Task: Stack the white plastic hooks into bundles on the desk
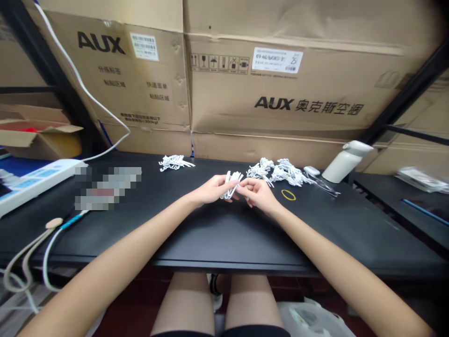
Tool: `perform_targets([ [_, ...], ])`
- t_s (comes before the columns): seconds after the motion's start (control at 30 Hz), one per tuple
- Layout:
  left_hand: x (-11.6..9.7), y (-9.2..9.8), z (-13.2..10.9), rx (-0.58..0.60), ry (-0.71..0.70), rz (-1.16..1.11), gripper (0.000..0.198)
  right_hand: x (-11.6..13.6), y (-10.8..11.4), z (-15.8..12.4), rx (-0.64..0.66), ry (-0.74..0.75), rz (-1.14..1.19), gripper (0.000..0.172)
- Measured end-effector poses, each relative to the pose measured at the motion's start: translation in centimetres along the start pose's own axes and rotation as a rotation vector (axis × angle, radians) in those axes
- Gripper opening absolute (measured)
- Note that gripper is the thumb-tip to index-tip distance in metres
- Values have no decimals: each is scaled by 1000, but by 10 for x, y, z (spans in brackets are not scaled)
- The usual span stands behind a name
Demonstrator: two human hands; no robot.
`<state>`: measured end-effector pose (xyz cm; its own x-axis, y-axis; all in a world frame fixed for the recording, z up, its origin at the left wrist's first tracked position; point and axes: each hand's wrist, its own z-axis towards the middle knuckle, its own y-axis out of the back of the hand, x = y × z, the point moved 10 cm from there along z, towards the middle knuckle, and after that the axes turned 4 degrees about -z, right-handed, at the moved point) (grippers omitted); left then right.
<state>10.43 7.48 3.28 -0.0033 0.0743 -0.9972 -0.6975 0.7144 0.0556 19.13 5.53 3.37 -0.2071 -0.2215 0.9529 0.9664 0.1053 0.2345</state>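
My left hand [210, 190] is closed around a small bunch of white plastic hooks [232, 183], held just above the black table [217, 234]. My right hand [257, 192] meets it from the right, fingers pinched on the same bunch. A loose pile of the same white hooks [280, 172] lies just behind my right hand. A tied bundle of white hooks [174, 162] rests further left at the back. A yellow rubber band [288, 194] lies flat on the table right of my right hand.
Large AUX cardboard boxes [280, 93] wall off the back. A white tilted bottle-like device [345, 161] stands at the right. A white power strip [31, 180] and cables [38, 252] occupy the left. An open carton [38, 135] sits far left.
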Motion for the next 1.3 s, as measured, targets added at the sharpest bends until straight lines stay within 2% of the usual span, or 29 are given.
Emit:
perform_targets([
  [0.27,-5,-2,-3,20,29,-32,43,-3,-1,0,2,-46,75,32],
  [0.77,-13,-4,-6,70,-20,41,38,-7,1,1,-4,-80,147,31],
  [1.07,-12,-1,-4,0,-15,-2,43,-7,1,3,16,-70,171,30],
  [1.3,-10,1,-3,-4,-26,2,42,-7,0,3,30,-65,180,31],
])
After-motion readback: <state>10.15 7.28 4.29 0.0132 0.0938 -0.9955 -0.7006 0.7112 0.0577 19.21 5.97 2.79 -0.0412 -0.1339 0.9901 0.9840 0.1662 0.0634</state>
